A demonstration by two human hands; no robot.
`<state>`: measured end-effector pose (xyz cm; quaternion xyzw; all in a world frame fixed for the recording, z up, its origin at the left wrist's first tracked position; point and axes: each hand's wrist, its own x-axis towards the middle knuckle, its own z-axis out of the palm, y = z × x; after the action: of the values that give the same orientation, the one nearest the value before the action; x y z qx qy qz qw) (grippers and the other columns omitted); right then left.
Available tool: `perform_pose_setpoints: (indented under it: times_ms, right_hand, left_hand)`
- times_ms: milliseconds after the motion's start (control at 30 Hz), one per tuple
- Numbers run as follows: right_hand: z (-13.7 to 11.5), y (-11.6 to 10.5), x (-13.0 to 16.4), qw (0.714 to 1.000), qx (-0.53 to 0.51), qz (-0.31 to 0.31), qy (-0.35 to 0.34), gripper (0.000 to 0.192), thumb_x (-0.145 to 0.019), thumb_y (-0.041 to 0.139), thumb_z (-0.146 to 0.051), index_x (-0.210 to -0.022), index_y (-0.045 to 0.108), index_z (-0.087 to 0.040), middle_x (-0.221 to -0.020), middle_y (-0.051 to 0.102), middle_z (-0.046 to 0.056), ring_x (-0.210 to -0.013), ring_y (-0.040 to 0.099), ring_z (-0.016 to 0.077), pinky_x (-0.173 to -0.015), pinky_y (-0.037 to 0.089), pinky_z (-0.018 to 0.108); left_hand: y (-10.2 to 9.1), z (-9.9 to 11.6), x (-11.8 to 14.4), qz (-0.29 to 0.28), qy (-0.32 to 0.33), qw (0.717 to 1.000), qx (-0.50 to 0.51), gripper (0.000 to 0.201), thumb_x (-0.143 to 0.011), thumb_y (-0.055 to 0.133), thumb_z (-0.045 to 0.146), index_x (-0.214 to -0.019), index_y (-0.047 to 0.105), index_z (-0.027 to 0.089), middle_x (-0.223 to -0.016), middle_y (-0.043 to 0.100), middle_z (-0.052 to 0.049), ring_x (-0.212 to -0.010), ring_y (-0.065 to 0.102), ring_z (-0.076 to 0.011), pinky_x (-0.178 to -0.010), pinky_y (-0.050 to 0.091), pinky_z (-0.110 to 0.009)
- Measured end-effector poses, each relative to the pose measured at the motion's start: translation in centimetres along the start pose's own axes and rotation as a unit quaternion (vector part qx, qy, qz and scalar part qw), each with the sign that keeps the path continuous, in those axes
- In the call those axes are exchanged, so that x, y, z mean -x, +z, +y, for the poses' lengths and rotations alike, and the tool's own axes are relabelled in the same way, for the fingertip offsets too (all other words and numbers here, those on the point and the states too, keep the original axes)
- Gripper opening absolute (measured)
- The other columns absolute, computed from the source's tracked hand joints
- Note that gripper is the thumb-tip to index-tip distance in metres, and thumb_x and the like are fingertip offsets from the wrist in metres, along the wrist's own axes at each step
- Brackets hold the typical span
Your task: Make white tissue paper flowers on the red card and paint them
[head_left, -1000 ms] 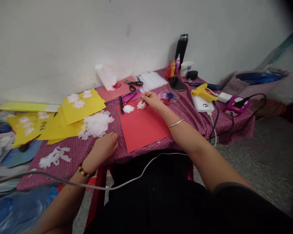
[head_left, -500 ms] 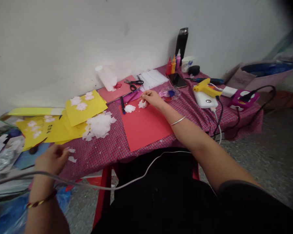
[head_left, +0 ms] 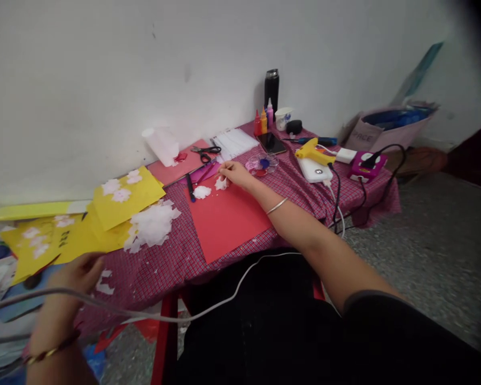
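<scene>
Worktop [head_left: 176, 256] under a pink checked cloth, set against a white wall on a speckled grey floor; red paper sheet [head_left: 224, 219] at centre, yellow sheets [head_left: 124, 200] and white tissue pile [head_left: 154, 224] beside it; right hand [head_left: 234, 174] pinches a white tissue flower [head_left: 221, 183] on the red sheet's far edge; left hand [head_left: 78, 274], half curled, grip unclear, has left the near edge by the red sheet and now lies by white scraps [head_left: 103, 283] at the left.
</scene>
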<state>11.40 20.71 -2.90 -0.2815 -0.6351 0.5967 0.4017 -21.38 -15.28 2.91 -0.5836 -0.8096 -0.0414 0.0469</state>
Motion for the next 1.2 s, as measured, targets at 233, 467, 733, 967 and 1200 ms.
perform_pose_setpoints:
  times_ms: [233, 467, 733, 967, 1200]
  right_hand:
    - [-0.6, 0.0, 0.4, 1.000, 0.009, 0.007, 0.004, 0.019, -0.089, 0.050, -0.007, -0.073, 0.055, -0.015, -0.049, 0.057, -0.008, -0.034, 0.046, 0.0039, -0.038, 0.036, 0.013]
    - [-0.8, 0.0, 0.2, 1.000, 0.008, 0.001, -0.004, 0.018, -0.089, 0.051, -0.008, -0.073, 0.055, -0.016, -0.048, 0.056, -0.008, -0.034, 0.046, 0.0043, -0.038, 0.036, 0.014]
    - [-2.1, 0.2, 0.5, 1.000, 0.005, 0.007, 0.002, 0.021, -0.089, 0.050, -0.006, -0.071, 0.054, -0.017, -0.047, 0.054, -0.008, -0.035, 0.044, 0.0064, -0.038, 0.034, 0.016]
    - [-2.2, 0.3, 0.2, 1.000, 0.016, -0.009, -0.008, 0.019, -0.089, 0.050, -0.007, -0.073, 0.054, -0.016, -0.049, 0.054, -0.007, -0.037, 0.043, 0.0072, -0.039, 0.032, 0.018]
    - [-1.9, 0.5, 0.2, 0.999, 0.033, -0.003, -0.011, 0.017, -0.088, 0.051, -0.008, -0.073, 0.054, -0.016, -0.050, 0.054, -0.007, -0.039, 0.043, 0.0062, -0.040, 0.032, 0.016]
  left_hand:
    - [2.9, 14.8, -8.7, -0.035, 0.150, 0.982, 0.107, 0.028, -0.088, 0.044, 0.038, -0.091, 0.067, 0.022, -0.091, 0.074, -0.006, -0.086, 0.067, -0.0233, -0.080, 0.051, -0.035]
    - [6.7, 20.6, -17.0, 0.039, 0.128, 0.977, 0.166, 0.040, -0.084, 0.049, 0.035, -0.113, 0.063, 0.011, -0.108, 0.069, -0.014, -0.093, 0.064, -0.0230, -0.084, 0.050, -0.034]
    - [9.6, 22.9, -20.6, 0.065, 0.125, 0.985, 0.102, 0.048, -0.086, 0.053, 0.042, -0.120, 0.057, 0.009, -0.122, 0.062, -0.020, -0.117, 0.054, -0.0327, -0.100, 0.041, -0.045]
    - [10.1, 22.5, -19.4, 0.059, 0.130, 0.989, 0.037, 0.037, -0.091, 0.042, 0.040, -0.106, 0.063, 0.013, -0.113, 0.062, -0.020, -0.111, 0.055, -0.0340, -0.094, 0.042, -0.047]
    - [10.3, 22.4, -19.7, 0.066, 0.148, 0.986, 0.049, 0.034, -0.091, 0.036, 0.031, -0.105, 0.064, 0.015, -0.110, 0.063, -0.016, -0.108, 0.056, -0.0292, -0.096, 0.041, -0.044]
